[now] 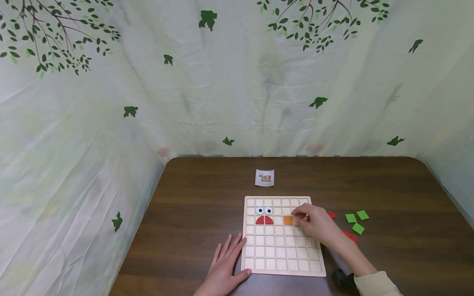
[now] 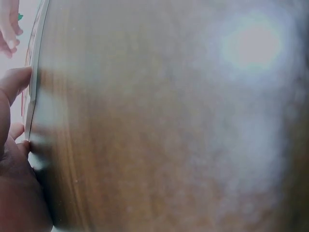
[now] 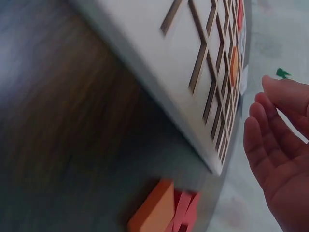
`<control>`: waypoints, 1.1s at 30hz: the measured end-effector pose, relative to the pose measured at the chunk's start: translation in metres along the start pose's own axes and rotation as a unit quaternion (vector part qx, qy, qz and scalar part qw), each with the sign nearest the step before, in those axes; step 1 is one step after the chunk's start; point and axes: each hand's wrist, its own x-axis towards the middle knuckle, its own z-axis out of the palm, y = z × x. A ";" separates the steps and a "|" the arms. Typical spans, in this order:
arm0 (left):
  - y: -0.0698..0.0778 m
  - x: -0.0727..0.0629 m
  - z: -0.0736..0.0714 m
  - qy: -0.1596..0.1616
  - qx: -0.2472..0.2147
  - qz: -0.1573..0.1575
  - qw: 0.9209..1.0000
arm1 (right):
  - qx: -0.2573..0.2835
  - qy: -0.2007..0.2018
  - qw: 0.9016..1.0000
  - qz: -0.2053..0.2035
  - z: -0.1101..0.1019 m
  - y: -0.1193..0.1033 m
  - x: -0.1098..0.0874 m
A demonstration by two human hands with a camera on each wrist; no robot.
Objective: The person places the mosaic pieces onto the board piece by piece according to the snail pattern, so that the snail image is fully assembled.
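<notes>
A pale wooden grid board [image 1: 280, 272] lies on the table, with two eye tiles [image 1: 263, 210], two red quarter-round tiles [image 1: 264, 220] and an orange square tile [image 1: 287, 220] in its cells. My right hand [image 1: 318, 224] reaches over the board's right side, fingers bent and fingertips beside the orange tile. In the right wrist view nothing shows between its thumb and fingers [image 3: 275, 145]. My left hand [image 1: 226, 267] rests at the board's near left corner, fingers extended along the left side and thumb at the near edge.
Several green square tiles [image 1: 358, 228] lie right of the board, with red pieces [image 1: 349, 236] partly behind my right forearm. An orange block [image 3: 152, 208] shows beside them in the right wrist view. A small picture card [image 1: 264, 178] lies beyond the board. A black object [image 1: 343, 278] sits near the right wrist.
</notes>
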 end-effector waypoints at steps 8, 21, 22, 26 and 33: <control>-0.002 0.001 0.001 0.002 -0.001 0.003 1.000 | -0.026 0.024 0.999 -0.002 -0.022 0.025 -0.019; -0.003 0.000 0.003 0.004 0.002 0.005 1.000 | -0.054 0.014 0.998 0.034 -0.042 0.060 -0.037; -0.003 0.000 0.002 0.003 0.001 0.005 1.000 | -0.056 0.012 0.998 0.032 -0.042 0.061 -0.038; -0.002 0.000 0.001 -0.002 0.003 -0.004 1.000 | -0.071 0.014 0.997 0.020 -0.043 0.066 -0.040; -0.003 -0.001 0.003 -0.003 0.006 -0.008 1.000 | -0.093 0.008 0.996 0.001 -0.043 0.070 -0.039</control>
